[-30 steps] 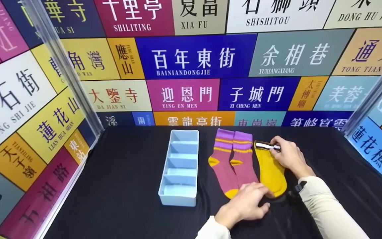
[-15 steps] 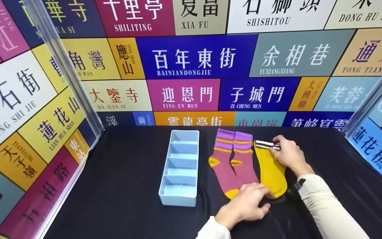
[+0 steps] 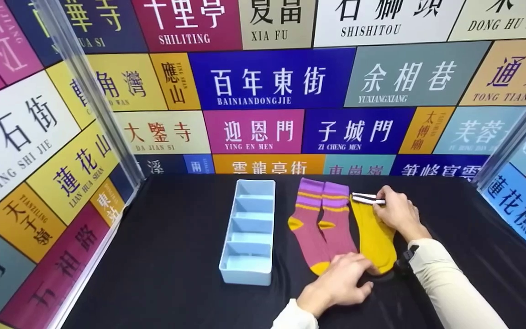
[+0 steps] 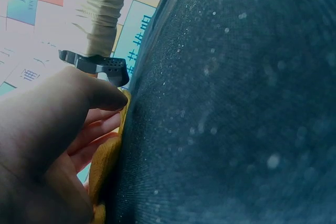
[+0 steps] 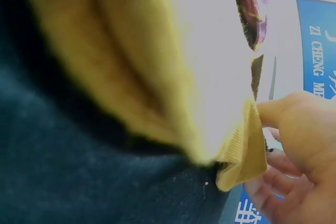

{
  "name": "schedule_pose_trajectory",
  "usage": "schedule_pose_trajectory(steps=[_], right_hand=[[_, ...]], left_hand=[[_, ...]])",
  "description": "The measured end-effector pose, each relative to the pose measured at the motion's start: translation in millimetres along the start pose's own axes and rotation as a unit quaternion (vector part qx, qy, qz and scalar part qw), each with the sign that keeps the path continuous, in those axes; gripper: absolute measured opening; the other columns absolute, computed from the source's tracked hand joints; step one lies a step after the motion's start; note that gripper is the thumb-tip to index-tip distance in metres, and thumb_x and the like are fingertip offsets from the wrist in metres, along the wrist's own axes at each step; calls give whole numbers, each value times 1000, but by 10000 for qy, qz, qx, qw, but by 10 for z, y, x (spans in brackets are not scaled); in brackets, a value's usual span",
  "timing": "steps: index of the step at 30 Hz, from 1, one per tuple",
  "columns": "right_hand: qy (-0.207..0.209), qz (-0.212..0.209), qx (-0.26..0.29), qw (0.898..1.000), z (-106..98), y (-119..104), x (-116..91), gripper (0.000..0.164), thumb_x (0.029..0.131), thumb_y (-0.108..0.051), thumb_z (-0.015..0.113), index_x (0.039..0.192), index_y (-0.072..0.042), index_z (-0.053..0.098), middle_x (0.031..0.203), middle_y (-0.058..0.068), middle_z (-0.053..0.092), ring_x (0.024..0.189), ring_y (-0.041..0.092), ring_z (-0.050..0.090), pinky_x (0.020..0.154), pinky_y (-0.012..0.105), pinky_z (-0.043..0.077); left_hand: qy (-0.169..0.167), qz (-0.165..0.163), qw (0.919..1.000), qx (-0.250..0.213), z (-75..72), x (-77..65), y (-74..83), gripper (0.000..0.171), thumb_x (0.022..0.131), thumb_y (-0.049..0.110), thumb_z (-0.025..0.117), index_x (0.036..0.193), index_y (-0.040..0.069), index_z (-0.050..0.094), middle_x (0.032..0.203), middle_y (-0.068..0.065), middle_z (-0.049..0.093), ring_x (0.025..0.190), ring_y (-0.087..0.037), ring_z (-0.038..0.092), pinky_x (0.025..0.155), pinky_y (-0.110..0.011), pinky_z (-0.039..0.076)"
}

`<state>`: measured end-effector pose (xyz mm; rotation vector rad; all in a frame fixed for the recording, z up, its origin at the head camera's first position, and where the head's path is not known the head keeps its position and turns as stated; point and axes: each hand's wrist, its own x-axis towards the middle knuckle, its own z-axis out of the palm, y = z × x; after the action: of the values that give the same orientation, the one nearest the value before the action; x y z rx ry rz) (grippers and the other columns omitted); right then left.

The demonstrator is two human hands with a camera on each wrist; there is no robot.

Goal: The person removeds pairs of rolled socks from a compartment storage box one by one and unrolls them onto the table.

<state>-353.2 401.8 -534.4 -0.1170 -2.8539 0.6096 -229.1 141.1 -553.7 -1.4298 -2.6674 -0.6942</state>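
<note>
A yellow sock (image 3: 375, 244) lies on the black cloth, its white-and-black striped cuff (image 3: 366, 198) at the far end. My right hand (image 3: 399, 212) pinches the cuff's right side between thumb and fingers; the right wrist view shows the yellow knit (image 5: 244, 148) held there. To the left lies a pair of pink socks (image 3: 309, 228) with purple striped cuffs and yellow toes and heels. My left hand (image 3: 338, 285) rests with loosely bent fingers over the toe ends of the right pink sock and the yellow sock, hiding parts of both.
A light blue box (image 3: 246, 276) with several compartments in a row stands left of the socks. Black cloth (image 3: 167, 256) covers the table. Panels printed with place names (image 3: 254, 130) rise at the back and sides, with clear corner posts (image 3: 103, 100).
The striped band at the yellow sock's cuff looks narrower as my right hand tilts it slightly. My left hand and the pink socks stay put.
</note>
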Motion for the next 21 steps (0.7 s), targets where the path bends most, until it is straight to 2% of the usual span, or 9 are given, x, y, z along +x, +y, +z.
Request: schedule_pose_trajectory(steps=[3, 8, 13, 16, 18, 21], right_hand=[[145, 74, -31, 9999, -1, -10, 16, 27, 100, -33, 74, 110, -12, 59, 97, 21, 70, 80, 41, 65, 64, 51, 47], [260, 177, 7, 9995, 25, -1, 39, 31, 102, -42, 73, 91, -15, 60, 83, 12, 63, 75, 36, 63, 60, 44, 42], [283, 325, 72, 9990, 40, 16, 45, 32, 102, -47, 71, 84, -20, 71, 81, 9, 64, 78, 34, 63, 61, 42, 41], [314, 318, 161, 9989, 36, 14, 39, 24, 102, -43, 71, 95, -22, 79, 90, 11, 70, 83, 36, 65, 64, 46, 45], [258, 281, 185, 9991, 42, 24, 37, 22, 103, -39, 70, 109, -21, 81, 105, 14, 73, 92, 40, 67, 70, 52, 50], [-44, 207, 136, 9997, 50, 43, 24, 36, 104, -33, 65, 136, -19, 75, 130, 20, 67, 109, 49, 66, 81, 65, 52]], left_hand=[[-15, -18, 10000, -45, 2, 3, -6, 26, 101, 34, 71, 126, 30, 73, 122, 20, 71, 120, 0, 61, 112, -28, 45], [-43, -64, 9999, -95, 2, 5, -13, 26, 100, 35, 71, 126, 31, 74, 121, 21, 70, 119, 1, 60, 112, -28, 45], [-97, -126, 9997, -167, 0, 8, -20, 27, 100, 35, 71, 127, 31, 73, 122, 21, 70, 118, 1, 60, 110, -26, 45], [-109, -122, 9997, -196, -1, 11, -26, 27, 101, 35, 71, 127, 31, 73, 122, 21, 71, 118, 1, 59, 109, -26, 45], [-117, -111, 9996, -221, 1, 13, -29, 27, 101, 35, 72, 127, 31, 73, 122, 21, 71, 118, 1, 60, 110, -26, 45], [-132, -102, 9995, -259, 5, 16, -30, 27, 101, 35, 72, 127, 31, 73, 122, 21, 71, 118, 1, 60, 110, -26, 45]])
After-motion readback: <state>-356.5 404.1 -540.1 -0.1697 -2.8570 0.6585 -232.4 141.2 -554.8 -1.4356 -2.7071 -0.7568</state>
